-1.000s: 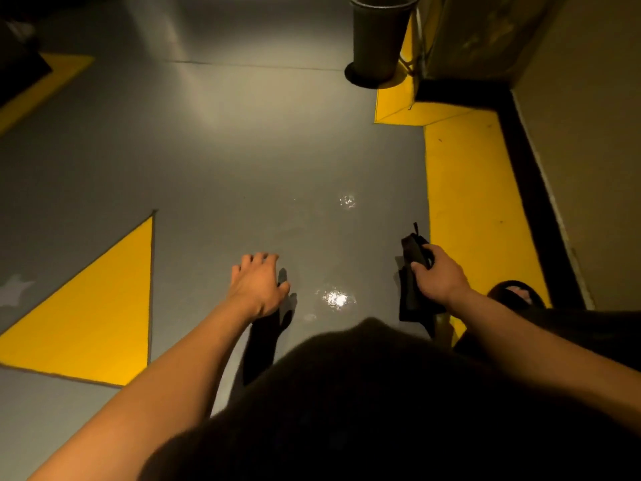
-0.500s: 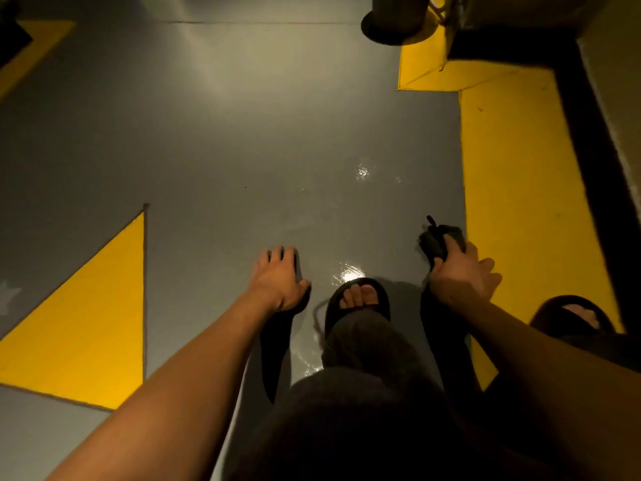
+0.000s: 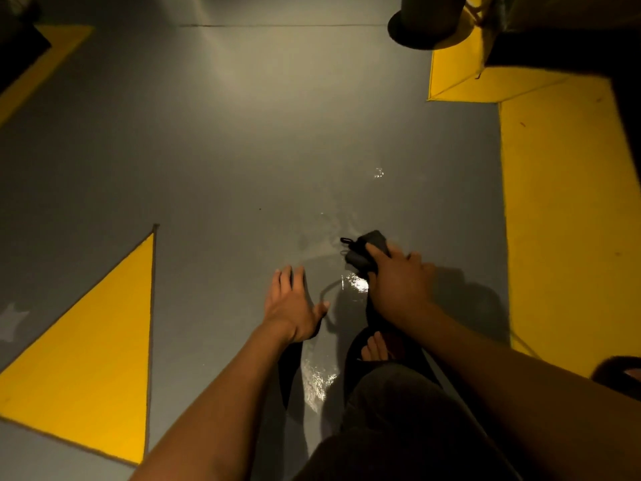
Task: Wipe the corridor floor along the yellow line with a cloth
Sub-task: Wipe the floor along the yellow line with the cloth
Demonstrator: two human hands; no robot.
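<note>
So the biggest thing here is the grey floor (image 3: 215,140), which has a glossy painted finish and looks wet in patches, with shiny streaks just ahead of the person and between the arms. My guess is it's slick, so anything pushed across it will glide easily and a palm planted on it could skid. Off to the right runs the wide yellow line (image 3: 562,220), well apart from where the wiping is happening right now, and there's a yellow triangle (image 3: 93,359) painted on the left. The round base of a bin (image 3: 426,29) sits at the top edge by the yellow corner.

Smaller stuff: the left hand (image 3: 295,310) is spread flat with fingers straight, resting on the floor or just over it, can't tell which, holding nothing. The right hand (image 3: 399,286) is curled around a dark cloth (image 3: 367,249), bunched up and pressed to the floor beside a wet shine.

The cloth looks soft, light and floppy, probably damp so a bit heavier. It has a little loop sticking out at one end. I'd say grab it by the bunched middle with the palm on top, like now, not the loop, so pressure spreads evenly.
</note>
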